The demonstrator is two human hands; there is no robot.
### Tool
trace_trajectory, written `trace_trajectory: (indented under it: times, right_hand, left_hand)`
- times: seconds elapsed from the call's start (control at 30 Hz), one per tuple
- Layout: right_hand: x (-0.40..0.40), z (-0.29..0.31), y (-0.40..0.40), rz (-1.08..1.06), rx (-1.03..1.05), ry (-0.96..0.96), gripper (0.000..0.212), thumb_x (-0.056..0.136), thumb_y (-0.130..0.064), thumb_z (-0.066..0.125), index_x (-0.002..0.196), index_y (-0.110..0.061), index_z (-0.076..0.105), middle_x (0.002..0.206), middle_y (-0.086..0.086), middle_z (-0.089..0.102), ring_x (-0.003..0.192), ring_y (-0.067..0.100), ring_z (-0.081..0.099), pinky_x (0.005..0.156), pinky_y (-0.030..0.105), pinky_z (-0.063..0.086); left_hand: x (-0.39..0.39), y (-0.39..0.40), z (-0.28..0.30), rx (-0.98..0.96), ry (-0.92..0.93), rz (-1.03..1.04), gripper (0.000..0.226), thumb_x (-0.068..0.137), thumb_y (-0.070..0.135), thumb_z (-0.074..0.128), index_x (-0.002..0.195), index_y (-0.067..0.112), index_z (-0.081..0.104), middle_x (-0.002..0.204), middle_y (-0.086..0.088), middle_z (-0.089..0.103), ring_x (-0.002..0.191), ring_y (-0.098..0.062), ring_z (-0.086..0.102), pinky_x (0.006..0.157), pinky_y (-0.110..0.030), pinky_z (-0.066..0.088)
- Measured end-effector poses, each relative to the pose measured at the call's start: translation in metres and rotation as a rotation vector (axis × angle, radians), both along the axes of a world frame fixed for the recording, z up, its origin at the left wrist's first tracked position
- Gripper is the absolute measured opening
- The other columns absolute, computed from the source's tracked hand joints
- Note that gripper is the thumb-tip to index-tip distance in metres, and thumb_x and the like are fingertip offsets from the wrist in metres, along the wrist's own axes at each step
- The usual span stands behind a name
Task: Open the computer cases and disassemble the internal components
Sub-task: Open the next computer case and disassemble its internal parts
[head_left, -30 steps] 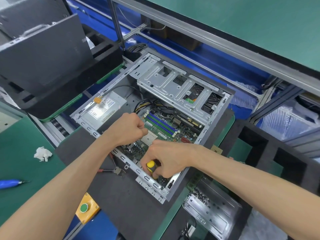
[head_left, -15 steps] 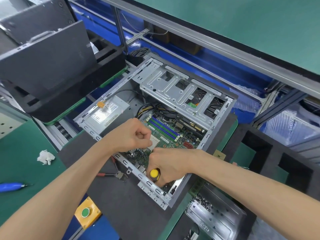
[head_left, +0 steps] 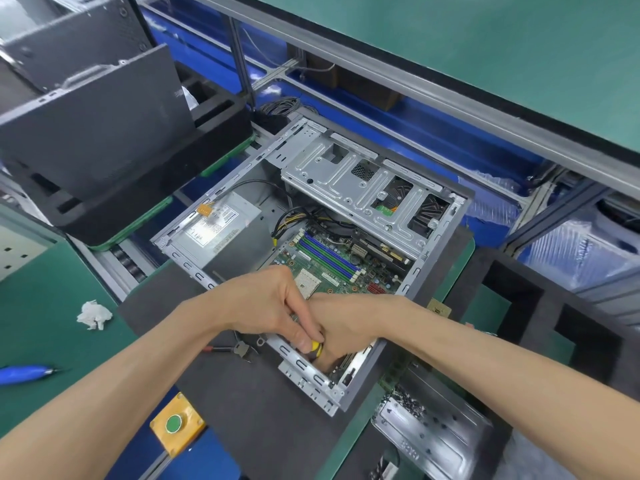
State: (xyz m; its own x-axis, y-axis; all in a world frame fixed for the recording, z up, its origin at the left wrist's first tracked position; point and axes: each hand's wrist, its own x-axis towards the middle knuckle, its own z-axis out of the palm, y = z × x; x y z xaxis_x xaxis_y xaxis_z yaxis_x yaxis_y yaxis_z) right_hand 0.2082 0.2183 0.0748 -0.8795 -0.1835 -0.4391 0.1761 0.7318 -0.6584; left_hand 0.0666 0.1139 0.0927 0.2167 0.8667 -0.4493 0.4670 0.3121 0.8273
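Left hand (head_left: 266, 303) moved onto right hand (head_left: 346, 327); both grasping yellow screwdriver (head_left: 316, 347), upright at near corner of computer case (head_left: 460, 209), over motherboard (head_left: 332, 265).

Electronics teardown workshop: green ESD bench mat (head_left: 41, 341), conveyor rollers (head_left: 126, 263), foam trays (head_left: 540, 306), opened PC case (head_left: 433, 271).

Both hands (head_left: 304, 320) cover nearly all of the yellow-handled screwdriver (head_left: 316, 347), its tip hidden inside the computer case (head_left: 311, 374), and the power supply label (head_left: 211, 228) is too small to read.
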Motion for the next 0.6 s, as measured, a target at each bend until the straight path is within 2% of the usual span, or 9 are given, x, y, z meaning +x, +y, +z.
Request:
trace_trajectory:
  times: [0.07, 0.17, 0.3, 0.43, 0.53, 0.6]
  right_hand:
    - [0.0004, 0.0017, 0.0009, -0.011, -0.012, 0.023, 0.041, 0.071, -0.023, 0.089, 0.058, -0.024, 0.050, 0.056, -0.002, 0.051, 0.052, 0.016, 0.045, 0.050, 0.026, 0.041]
    - [0.0024, 0.0019, 0.0050, -0.074, -0.065, 0.033, 0.032, 0.066, -0.020, 0.092, 0.061, -0.007, 0.063, 0.051, -0.001, 0.053, 0.045, 0.011, 0.039, 0.045, 0.022, 0.035]
    - [0.0022, 0.0040, 0.0038, -0.078, -0.062, 0.030, 0.030, 0.067, -0.020, 0.093, 0.070, -0.003, 0.069, 0.060, 0.008, 0.063, 0.049, 0.015, 0.047, 0.052, 0.034, 0.046]
    - [0.0028, 0.0070, 0.0006, -0.079, -0.040, 0.022, 0.027, 0.068, -0.017, 0.091, 0.071, -0.003, 0.069, 0.061, 0.008, 0.063, 0.050, 0.015, 0.048, 0.047, 0.026, 0.043]
    - [0.0024, 0.0069, -0.0005, -0.066, -0.023, 0.016, 0.029, 0.068, -0.014, 0.089, 0.067, -0.002, 0.064, 0.061, 0.012, 0.061, 0.050, 0.017, 0.047, 0.045, 0.025, 0.041]
    - [0.0026, 0.0063, -0.0015, -0.062, -0.016, 0.006, 0.033, 0.069, -0.016, 0.089, 0.066, 0.001, 0.061, 0.059, 0.013, 0.057, 0.049, 0.017, 0.045, 0.045, 0.028, 0.040]
  left_hand:
    - [0.0001, 0.0013, 0.0007, -0.013, 0.003, -0.006, 0.022, 0.070, 0.023, 0.091, 0.085, 0.035, 0.081, 0.063, 0.013, 0.072, 0.051, 0.005, 0.051, 0.055, -0.010, 0.036]
    - [0.0000, 0.0012, -0.0010, -0.001, -0.008, -0.018, 0.019, 0.068, 0.024, 0.092, 0.083, 0.032, 0.082, 0.050, 0.009, 0.061, 0.046, -0.002, 0.037, 0.049, -0.013, 0.029]
    - [-0.0011, 0.0018, -0.0024, 0.002, -0.017, -0.028, 0.018, 0.069, 0.022, 0.091, 0.084, 0.028, 0.082, 0.052, 0.010, 0.063, 0.046, -0.002, 0.039, 0.050, -0.009, 0.030]
    - [-0.0010, -0.0013, -0.0046, 0.025, -0.011, -0.023, 0.019, 0.069, 0.027, 0.091, 0.084, 0.033, 0.082, 0.061, -0.014, 0.068, 0.050, -0.007, 0.037, 0.050, -0.017, 0.029]
    - [0.0005, -0.0031, -0.0054, 0.054, -0.012, -0.008, 0.019, 0.069, 0.031, 0.091, 0.085, 0.033, 0.082, 0.053, -0.008, 0.062, 0.047, -0.006, 0.033, 0.048, -0.014, 0.025]
    - [0.0007, -0.0039, -0.0055, 0.065, -0.001, -0.004, 0.019, 0.069, 0.032, 0.091, 0.085, 0.035, 0.082, 0.054, -0.012, 0.061, 0.048, -0.006, 0.032, 0.048, -0.016, 0.024]
